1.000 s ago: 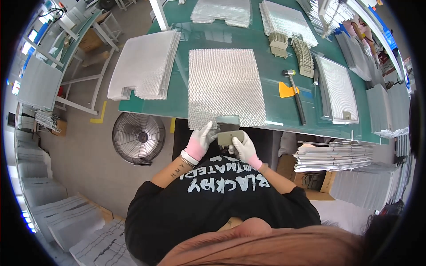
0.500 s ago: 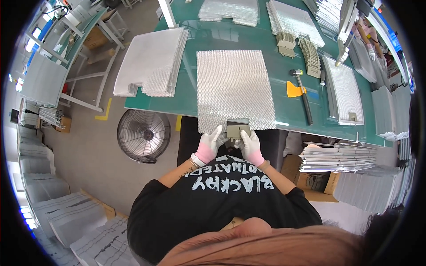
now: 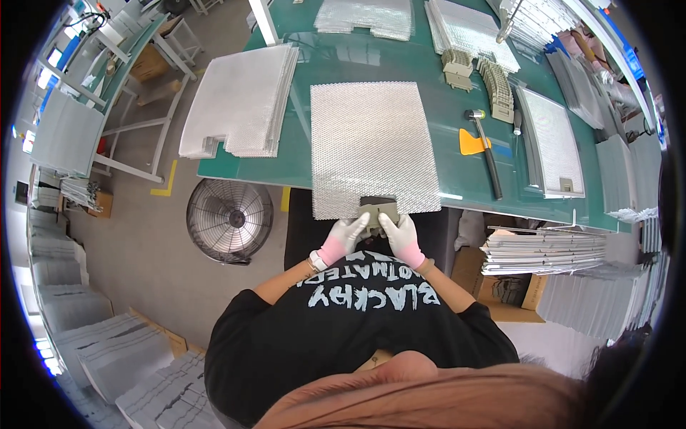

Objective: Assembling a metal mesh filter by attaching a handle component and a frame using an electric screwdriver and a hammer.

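Bench: green table point(image 3: 400, 68) spread with stacked mesh and tools, as I saw it.
Clip: small grey clip point(image 3: 379, 212) sat at the near edge of the mesh sheet point(image 3: 371, 146).
Hands: left hand point(image 3: 346, 236) and right hand point(image 3: 400, 233) both pinched it.
Progress: I judged it only partly seated.
Around: hammer point(image 3: 486, 151), orange scraper point(image 3: 471, 143), more grey clips point(image 3: 495, 89), floor fan point(image 3: 229, 221).

1. Gloves point(image 3: 346, 234): white with pink cuffs.
2. Clip point(image 3: 379, 211): grey-beige.
3. Mesh sheet point(image 3: 371, 146): silver, fine diamond pattern.
4. Table point(image 3: 400, 68): dark green.
5. Scraper point(image 3: 470, 143): orange.
6. Hammer point(image 3: 486, 154): black handle, silver head.
7. Shirt point(image 3: 357, 336): black with pale lettering.
8. Fan point(image 3: 230, 220): dark wire grille.
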Action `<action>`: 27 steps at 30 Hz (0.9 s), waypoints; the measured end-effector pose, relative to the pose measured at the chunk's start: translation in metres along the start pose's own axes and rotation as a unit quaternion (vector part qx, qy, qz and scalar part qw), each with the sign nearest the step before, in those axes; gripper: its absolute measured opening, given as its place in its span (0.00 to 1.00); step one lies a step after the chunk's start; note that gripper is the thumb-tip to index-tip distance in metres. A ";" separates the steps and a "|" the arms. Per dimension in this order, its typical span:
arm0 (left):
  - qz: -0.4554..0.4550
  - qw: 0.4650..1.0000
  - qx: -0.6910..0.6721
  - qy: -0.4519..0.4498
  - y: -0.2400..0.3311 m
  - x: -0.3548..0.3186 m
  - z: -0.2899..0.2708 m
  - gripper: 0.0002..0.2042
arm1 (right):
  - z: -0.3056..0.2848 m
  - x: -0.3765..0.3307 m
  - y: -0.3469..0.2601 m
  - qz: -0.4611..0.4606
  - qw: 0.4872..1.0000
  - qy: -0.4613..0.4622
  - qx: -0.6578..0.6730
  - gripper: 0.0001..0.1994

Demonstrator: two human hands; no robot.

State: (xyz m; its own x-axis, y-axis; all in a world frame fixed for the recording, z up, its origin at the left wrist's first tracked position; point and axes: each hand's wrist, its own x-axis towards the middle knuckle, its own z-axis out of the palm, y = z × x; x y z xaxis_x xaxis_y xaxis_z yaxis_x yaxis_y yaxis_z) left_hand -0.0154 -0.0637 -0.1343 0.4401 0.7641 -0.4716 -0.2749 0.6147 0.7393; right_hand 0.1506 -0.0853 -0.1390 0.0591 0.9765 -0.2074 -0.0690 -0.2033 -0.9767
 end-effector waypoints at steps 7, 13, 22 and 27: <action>0.025 0.991 0.130 -0.018 -0.009 0.012 -0.019 0.19 | -0.004 -0.005 -0.020 0.053 0.984 0.154 0.073 0.16; -0.011 0.997 -0.075 -0.034 -0.013 0.013 -0.014 0.17 | -0.005 -0.003 -0.001 0.054 0.975 0.181 0.114 0.14; -0.152 0.975 0.038 -0.157 0.047 -0.014 -0.014 0.23 | -0.018 -0.001 0.001 0.026 0.986 0.150 0.064 0.13; -0.093 0.828 0.436 -0.340 0.107 -0.016 0.017 0.20 | -0.019 -0.001 0.029 0.046 0.990 0.039 0.131 0.20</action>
State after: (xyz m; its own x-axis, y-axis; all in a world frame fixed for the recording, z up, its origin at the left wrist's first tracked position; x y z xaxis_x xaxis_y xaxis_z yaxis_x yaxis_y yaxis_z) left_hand -0.0376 -0.0137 -0.0400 0.8660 0.2029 -0.4570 0.4442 0.1076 0.8894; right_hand 0.1675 -0.0938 -0.1678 0.1170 0.9442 -0.3078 -0.3329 -0.2547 -0.9079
